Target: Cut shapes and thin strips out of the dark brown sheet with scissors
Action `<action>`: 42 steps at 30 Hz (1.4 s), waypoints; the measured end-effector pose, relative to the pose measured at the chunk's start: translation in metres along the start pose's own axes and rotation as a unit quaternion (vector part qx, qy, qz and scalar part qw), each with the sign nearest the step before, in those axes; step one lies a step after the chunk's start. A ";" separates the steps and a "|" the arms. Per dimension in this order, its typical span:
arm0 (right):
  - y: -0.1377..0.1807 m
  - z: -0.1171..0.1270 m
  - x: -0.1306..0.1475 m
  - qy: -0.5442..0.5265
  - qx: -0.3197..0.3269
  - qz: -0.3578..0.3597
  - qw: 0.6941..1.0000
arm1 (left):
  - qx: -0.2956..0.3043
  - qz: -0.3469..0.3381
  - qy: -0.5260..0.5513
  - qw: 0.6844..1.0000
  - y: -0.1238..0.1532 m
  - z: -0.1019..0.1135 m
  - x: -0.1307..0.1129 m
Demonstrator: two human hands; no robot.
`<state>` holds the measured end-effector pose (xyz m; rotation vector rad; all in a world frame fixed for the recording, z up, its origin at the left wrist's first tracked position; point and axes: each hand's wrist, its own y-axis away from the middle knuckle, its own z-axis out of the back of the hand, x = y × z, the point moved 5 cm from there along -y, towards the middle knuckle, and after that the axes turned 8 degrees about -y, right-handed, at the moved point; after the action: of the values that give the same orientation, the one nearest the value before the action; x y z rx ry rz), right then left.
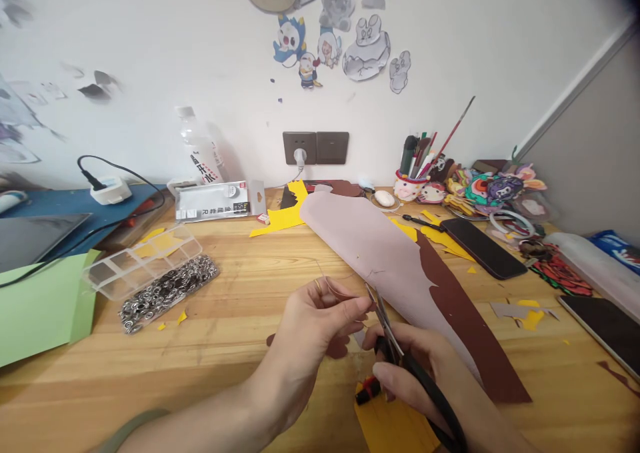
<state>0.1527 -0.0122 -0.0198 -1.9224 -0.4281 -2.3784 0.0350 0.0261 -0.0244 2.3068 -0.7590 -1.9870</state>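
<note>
My left hand [313, 323] is closed in a pinch, thumb against fingers, on a small thin brown piece [345, 293]. A fine curled strip stands up beside those fingers. My right hand [430, 356] grips scissors [389, 326] with black handles. Their narrow metal blades are slightly apart and point up and away, with the tips at my left fingertips. Whether the blades touch the brown piece I cannot tell. Just beyond both hands lies a large pale pinkish sheet [380, 240], partly over a dark brown sheet [465, 320].
Left are a clear compartment box [145, 260] of metal rings and a green folder [45, 313]. Yellow scraps [285, 218] lie about. A black phone [485, 248], another device [603, 330] and a pen cup [410, 185] are to the right. A yellow object [393, 426] is below my hands.
</note>
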 end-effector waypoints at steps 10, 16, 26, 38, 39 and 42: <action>-0.002 0.000 -0.001 -0.051 0.005 -0.016 0.999 | 0.012 -0.005 -0.015 1.000 0.000 -0.002 -0.001; 0.000 0.001 0.001 -0.034 -0.002 -0.013 0.999 | 0.014 -0.006 -0.009 1.000 0.001 -0.002 -0.004; -0.001 0.004 -0.003 -0.032 -0.030 -0.017 0.999 | 0.014 0.008 -0.003 1.000 0.001 -0.001 -0.005; -0.003 0.006 -0.012 -0.044 -0.029 -0.023 0.998 | 0.009 0.013 0.007 1.000 0.000 0.000 -0.006; -0.002 0.006 -0.012 -0.043 -0.028 -0.024 0.998 | 0.007 0.014 0.008 1.000 -0.001 0.000 -0.006; -0.001 0.005 -0.010 -0.039 -0.027 -0.026 0.999 | 0.000 0.017 0.019 1.000 -0.002 0.001 -0.007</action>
<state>0.1598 -0.0110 -0.0289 -2.0585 -0.4283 -2.3750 0.0337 0.0309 -0.0186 2.3093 -0.7913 -1.9228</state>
